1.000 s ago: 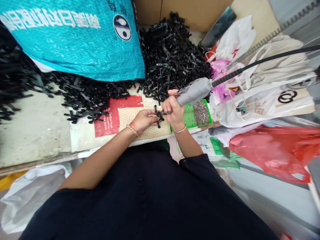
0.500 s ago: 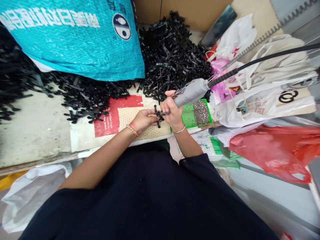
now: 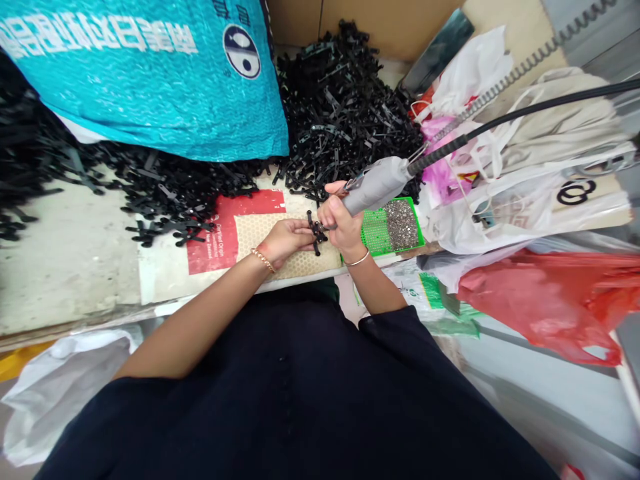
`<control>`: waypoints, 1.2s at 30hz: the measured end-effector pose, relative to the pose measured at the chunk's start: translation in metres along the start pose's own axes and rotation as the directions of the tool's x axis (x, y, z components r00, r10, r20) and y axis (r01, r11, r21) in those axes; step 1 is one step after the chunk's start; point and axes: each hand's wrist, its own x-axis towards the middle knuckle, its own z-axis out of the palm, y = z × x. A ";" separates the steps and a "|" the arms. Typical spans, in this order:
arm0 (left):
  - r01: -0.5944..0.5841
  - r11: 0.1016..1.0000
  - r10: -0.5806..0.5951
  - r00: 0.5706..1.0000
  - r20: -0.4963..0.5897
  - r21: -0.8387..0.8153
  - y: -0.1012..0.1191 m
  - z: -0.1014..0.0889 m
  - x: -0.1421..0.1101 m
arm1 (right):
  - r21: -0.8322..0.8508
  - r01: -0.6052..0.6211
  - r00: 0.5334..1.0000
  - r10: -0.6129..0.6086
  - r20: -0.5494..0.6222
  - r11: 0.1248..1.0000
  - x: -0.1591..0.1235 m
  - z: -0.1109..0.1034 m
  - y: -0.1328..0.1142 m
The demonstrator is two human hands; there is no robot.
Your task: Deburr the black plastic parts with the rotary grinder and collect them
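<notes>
My left hand (image 3: 287, 241) pinches a small black plastic part (image 3: 316, 233) with short arms, just above a honeycomb-patterned mat (image 3: 255, 233). Wrapped round a grey electric screwdriver (image 3: 377, 187), my right hand (image 3: 343, 217) holds it slanting down to the left, its tip at the black part. The fingers hide much of the tip, so whether a screw is there I cannot make out. Right of my right hand lies a green tray (image 3: 376, 230) with a perforated surface and many small metal screws (image 3: 401, 225) at its right side.
Heaps of black parts (image 3: 345, 113) cover the back and left of the worktable (image 3: 75, 267). A blue printed sack (image 3: 165, 93) lies over them. A black cable (image 3: 550, 110) and a coiled cord (image 3: 530, 67) run to the upper right. Plastic bags, including a red one (image 3: 550, 300), crowd the right.
The screwdriver's rear end has shifted very slightly left, and the view has moved a little. Both hands keep their hold on the black part and the screwdriver.
</notes>
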 end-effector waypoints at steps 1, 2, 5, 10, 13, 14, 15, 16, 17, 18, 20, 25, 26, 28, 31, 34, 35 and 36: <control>-0.001 1.000 0.001 1.000 0.003 0.000 0.000 -0.001 0.001 | -0.003 0.001 1.000 -0.001 0.002 1.000 0.000 0.000 0.001; -0.002 1.000 0.002 1.000 0.004 0.001 -0.001 -0.001 0.001 | -0.014 -0.006 1.000 0.006 0.000 1.000 -0.001 -0.001 0.001; 0.002 1.000 -0.002 1.000 0.007 -0.002 -0.002 -0.002 0.002 | -0.070 -0.057 0.998 0.056 -0.026 0.996 -0.001 -0.003 0.004; 0.007 1.000 -0.007 1.000 0.006 -0.017 -0.001 -0.001 0.002 | -0.077 -0.093 0.996 0.091 -0.023 0.993 -0.001 -0.005 0.005; 0.011 1.000 -0.011 1.000 -0.007 -0.006 0.000 0.000 0.001 | -0.061 -0.079 0.997 0.077 -0.025 0.995 -0.002 -0.004 0.003; 0.014 1.000 -0.014 1.000 -0.010 0.000 0.000 0.000 0.001 | -0.056 -0.069 0.997 0.068 -0.028 0.996 -0.002 -0.004 0.002; 0.016 1.000 -0.016 1.000 -0.012 0.007 0.000 0.000 0.000 | -0.049 -0.057 0.998 0.055 -0.030 0.997 -0.002 -0.003 0.001; 0.016 1.000 -0.015 1.000 -0.014 0.012 0.001 0.001 0.000 | -0.042 -0.043 0.999 0.041 -0.029 0.998 -0.002 -0.003 0.001; 0.016 1.000 -0.016 1.000 -0.017 0.015 0.001 0.001 0.000 | -0.038 -0.030 0.999 0.029 -0.028 0.999 -0.002 -0.003 0.000; 0.015 1.000 -0.015 1.000 -0.020 0.016 0.001 0.001 0.000 | -0.039 -0.021 0.999 0.020 -0.028 0.999 -0.002 -0.003 -0.001; 0.013 1.000 -0.013 1.000 -0.024 0.015 0.002 0.003 -0.001 | -0.049 -0.012 0.999 0.010 -0.033 0.999 -0.002 -0.002 -0.002; 0.008 1.000 -0.008 0.999 -0.034 0.007 0.003 0.005 -0.002 | -0.027 -0.003 0.999 0.002 -0.046 1.000 0.000 0.001 -0.008; 0.008 1.000 -0.007 0.999 -0.037 0.008 0.003 0.005 -0.002 | -0.023 -0.005 0.999 0.004 -0.049 1.000 0.000 0.001 -0.008; 0.009 1.000 -0.009 0.999 -0.042 0.009 0.003 0.005 -0.002 | -0.035 -0.019 0.998 0.017 -0.059 0.999 0.000 0.000 -0.007; 0.011 1.000 -0.011 0.999 -0.034 0.006 0.003 0.004 -0.002 | -0.046 -0.027 0.998 0.024 -0.064 0.999 -0.001 -0.002 -0.002; 0.008 1.000 -0.008 1.000 -0.030 0.002 0.003 0.004 -0.002 | -0.034 -0.014 0.999 0.013 -0.046 0.999 -0.001 -0.003 0.001; 0.007 1.000 -0.007 0.999 -0.031 0.001 0.003 0.004 -0.002 | -0.041 -0.017 0.999 0.016 -0.046 0.999 -0.001 -0.003 0.001; 0.006 1.000 -0.006 0.999 -0.032 0.000 0.003 0.004 -0.002 | -0.054 -0.025 0.999 0.023 -0.049 0.998 -0.001 -0.003 0.000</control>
